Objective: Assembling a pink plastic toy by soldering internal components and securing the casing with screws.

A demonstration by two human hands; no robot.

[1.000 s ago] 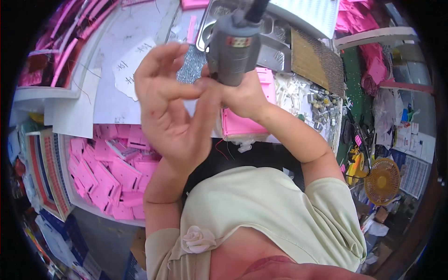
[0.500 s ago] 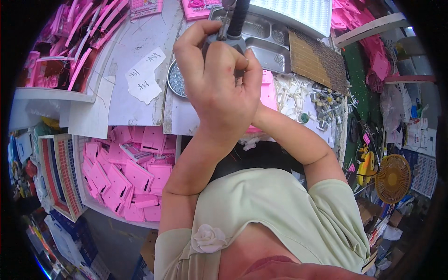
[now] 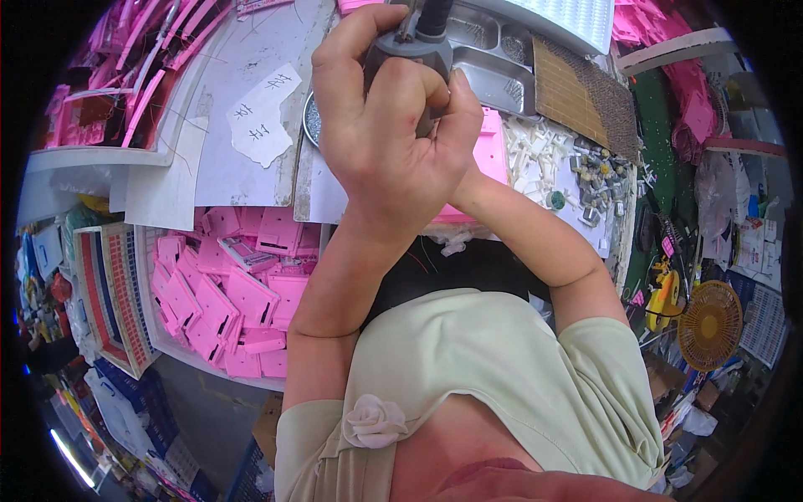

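My left hand (image 3: 393, 138) is raised over the bench, fingers curled around a grey tool (image 3: 418, 52) with a black ribbed sleeve at its top; it looks like a powered screwdriver. The tool's lower end is hidden behind the hand. My right forearm (image 3: 535, 226) crosses in behind my left wrist, so my right hand and whatever it holds do not show. Just beyond the right wrist, part of a pink plastic case (image 3: 492, 151) lies on the bench. A round dish of small metal pieces (image 3: 311, 121) shows partly to the left of my left hand.
White plastic parts (image 3: 535, 159) and small motor-like pieces (image 3: 598, 180) lie in piles at right. Behind them are a metal compartment tray (image 3: 502, 79) and a brown board (image 3: 577, 88). A bin of pink cases (image 3: 222, 293) stands at lower left, a torn paper (image 3: 261, 117) above it.
The whole view has shifted, so the bench and bin sit slightly higher in the picture. My left hand keeps its grip on the tool, and more of the tool's grey body shows.
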